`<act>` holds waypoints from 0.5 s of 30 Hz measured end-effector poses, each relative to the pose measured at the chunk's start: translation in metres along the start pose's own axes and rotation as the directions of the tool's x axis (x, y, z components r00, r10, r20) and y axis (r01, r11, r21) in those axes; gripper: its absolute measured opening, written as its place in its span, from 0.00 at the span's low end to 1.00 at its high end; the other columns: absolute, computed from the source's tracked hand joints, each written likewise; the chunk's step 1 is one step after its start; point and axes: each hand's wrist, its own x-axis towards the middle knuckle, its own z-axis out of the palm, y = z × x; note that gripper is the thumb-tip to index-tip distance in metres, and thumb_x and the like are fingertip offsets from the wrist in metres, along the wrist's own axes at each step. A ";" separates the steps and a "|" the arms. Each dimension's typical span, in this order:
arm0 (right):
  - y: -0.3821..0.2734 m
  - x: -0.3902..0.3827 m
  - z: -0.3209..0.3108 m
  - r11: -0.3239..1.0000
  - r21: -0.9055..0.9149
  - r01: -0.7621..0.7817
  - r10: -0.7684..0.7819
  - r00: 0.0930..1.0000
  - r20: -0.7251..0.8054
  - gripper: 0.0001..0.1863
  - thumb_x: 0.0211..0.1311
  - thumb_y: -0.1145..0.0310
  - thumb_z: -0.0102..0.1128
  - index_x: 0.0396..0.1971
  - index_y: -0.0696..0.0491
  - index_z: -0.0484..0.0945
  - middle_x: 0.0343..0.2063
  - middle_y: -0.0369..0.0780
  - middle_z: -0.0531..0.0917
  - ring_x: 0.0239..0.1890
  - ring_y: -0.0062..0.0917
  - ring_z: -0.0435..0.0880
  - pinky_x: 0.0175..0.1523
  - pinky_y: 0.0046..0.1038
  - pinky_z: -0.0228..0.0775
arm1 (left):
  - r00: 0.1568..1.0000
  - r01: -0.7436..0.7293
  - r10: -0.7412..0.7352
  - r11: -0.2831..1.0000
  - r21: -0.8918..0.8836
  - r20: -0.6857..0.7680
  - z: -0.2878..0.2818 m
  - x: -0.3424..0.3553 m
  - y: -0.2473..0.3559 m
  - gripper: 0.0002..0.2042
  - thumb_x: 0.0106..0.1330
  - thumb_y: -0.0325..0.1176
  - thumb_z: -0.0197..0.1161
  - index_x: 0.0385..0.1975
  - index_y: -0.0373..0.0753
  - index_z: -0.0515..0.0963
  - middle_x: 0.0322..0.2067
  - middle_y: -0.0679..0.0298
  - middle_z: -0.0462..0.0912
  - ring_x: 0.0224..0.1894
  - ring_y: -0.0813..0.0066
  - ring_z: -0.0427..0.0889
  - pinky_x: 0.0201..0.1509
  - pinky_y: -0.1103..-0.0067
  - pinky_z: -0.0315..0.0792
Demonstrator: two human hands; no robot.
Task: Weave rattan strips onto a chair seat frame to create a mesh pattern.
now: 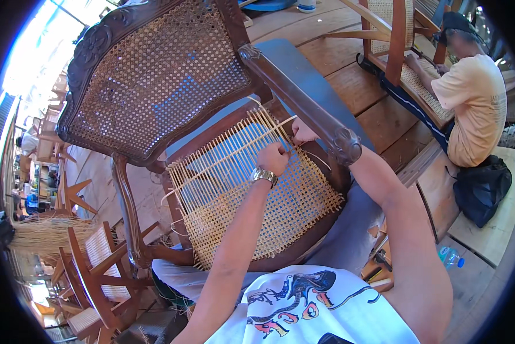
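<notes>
Currently I see the left hand (pixel 273 159) and right hand (pixel 304 132) curled at the pale seat (pixel 280 212), their grip unclear; the seat, lattice-woven in front, mostly one-way strands behind, fills a dark chair (pixel 122 198) whose armrest (pixel 300 98) hides the right wrist. Beyond lies a bottle (pixel 449 257).

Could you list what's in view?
armchair: one, dark brown, centre
cane backrest: one, brown, upper left
cane seat: one, pale yellow, centre
flat surface: one, blue, behind armchair
co-worker: one, pale shirt, upper right
second chair: one, brown, upper right
bag: one, black, right
bottle: one, clear, lower right
other chairs: several, brown, left
strand heap: one, tan, left
wristwatch: one, metallic, left wrist
shirt: one, white, bottom
left hand: one, over cane seat
right hand: one, by cane seat
</notes>
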 end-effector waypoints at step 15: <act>0.016 0.006 0.005 0.987 0.056 0.152 -0.151 0.988 -0.014 0.10 0.43 0.61 0.70 0.22 0.50 0.83 0.18 0.35 0.80 0.23 0.21 0.78 0.30 0.30 0.69 | 0.989 0.103 -0.118 0.982 -0.158 -0.087 0.020 -0.008 -0.015 0.11 0.57 0.40 0.68 0.28 0.39 0.80 0.27 0.51 0.84 0.32 0.52 0.84 0.37 0.64 0.76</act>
